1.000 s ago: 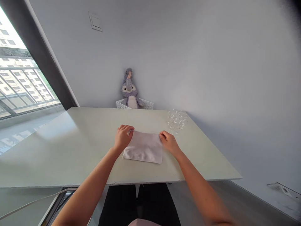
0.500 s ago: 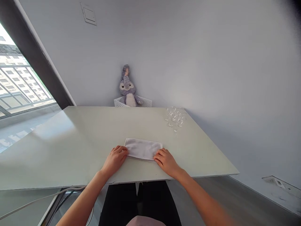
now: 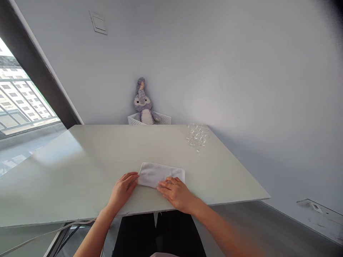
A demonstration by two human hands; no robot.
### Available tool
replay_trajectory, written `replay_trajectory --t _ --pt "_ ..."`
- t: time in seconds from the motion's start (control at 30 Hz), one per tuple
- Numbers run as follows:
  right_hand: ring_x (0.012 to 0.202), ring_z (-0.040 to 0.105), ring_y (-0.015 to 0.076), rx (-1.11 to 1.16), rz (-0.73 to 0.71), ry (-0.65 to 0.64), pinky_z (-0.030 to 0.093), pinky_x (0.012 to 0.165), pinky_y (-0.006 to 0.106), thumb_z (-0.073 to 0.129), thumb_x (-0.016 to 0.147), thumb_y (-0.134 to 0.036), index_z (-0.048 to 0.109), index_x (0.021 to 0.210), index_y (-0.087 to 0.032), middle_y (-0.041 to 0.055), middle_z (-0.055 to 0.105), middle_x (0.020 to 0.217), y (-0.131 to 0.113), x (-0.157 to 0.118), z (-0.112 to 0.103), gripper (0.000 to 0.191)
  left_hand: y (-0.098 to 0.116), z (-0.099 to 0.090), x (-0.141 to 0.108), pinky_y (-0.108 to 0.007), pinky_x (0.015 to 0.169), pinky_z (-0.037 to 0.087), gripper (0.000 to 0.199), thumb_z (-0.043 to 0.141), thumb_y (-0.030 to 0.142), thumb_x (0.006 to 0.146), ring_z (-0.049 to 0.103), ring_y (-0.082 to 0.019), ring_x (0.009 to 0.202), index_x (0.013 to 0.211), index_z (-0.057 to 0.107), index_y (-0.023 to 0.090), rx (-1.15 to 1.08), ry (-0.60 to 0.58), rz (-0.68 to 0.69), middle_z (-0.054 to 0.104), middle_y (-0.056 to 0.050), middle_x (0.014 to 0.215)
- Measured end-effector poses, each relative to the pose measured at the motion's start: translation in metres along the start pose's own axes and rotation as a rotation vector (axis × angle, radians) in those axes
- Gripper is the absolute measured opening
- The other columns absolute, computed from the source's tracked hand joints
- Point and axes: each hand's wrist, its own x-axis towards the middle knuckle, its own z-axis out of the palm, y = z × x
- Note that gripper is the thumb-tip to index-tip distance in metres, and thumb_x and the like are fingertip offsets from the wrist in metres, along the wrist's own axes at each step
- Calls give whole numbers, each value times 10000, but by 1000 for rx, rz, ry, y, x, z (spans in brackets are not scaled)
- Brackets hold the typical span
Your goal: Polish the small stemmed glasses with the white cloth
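Observation:
A white folded cloth (image 3: 160, 172) lies flat near the front edge of the pale table (image 3: 107, 150). My left hand (image 3: 124, 187) rests at the cloth's left end, its fingers stretched out and the tips at the left edge. Across the front right part of the cloth lies my right hand (image 3: 175, 194), palm down with the fingers extended flat. It hides the cloth's lower right portion. Neither hand grips the fabric.
Several clear stemmed glasses (image 3: 197, 135) stand in a cluster at the table's back right. Behind the far edge, a grey plush rabbit (image 3: 144, 107) sits in a white perforated basket (image 3: 165, 120). A cable (image 3: 53, 230) hangs below the front left edge.
My right hand has slid left from the cloth's right corner onto its front middle. My left hand has shifted slightly left, off the corner it was touching. The view has tilted up a little.

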Motion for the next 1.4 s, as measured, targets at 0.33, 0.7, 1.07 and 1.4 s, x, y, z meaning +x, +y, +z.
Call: replay_trajectory --t 0.33,0.7,1.07,1.4 --pt "836 570 186 187 471 80 436 719 305 364 854 -232 606 1058 -234 33 651 983 74 -29 -17 315 -8 1 -3 -261 816 462 268 381 340 848 564 -160 974 988 597 264 2 -15 -43 613 3 1055" --pt "580 541 106 807 1103 718 425 480 214 600 620 -227 542 926 -141 63 593 867 204 6 -32 323 -10 2 -4 -264 800 471 248 397 317 847 570 -154 949 964 608 262 -1 5 -39 624 3 1016" --pt "492 528 63 1001 970 490 388 416 166 558 675 -198 567 812 -163 31 617 821 168 78 12 142 106 57 51 -370 953 353 240 468 155 805 437 -197 1144 996 590 233 80 -219 575 556 -29 1162" --pt "474 517 58 1117 808 273 377 399 154 573 657 -115 582 712 -148 6 599 718 118 150 40 65 101 53 43 -316 679 411 189 499 337 806 529 -188 774 761 607 189 288 -339 436 575 -40 769"
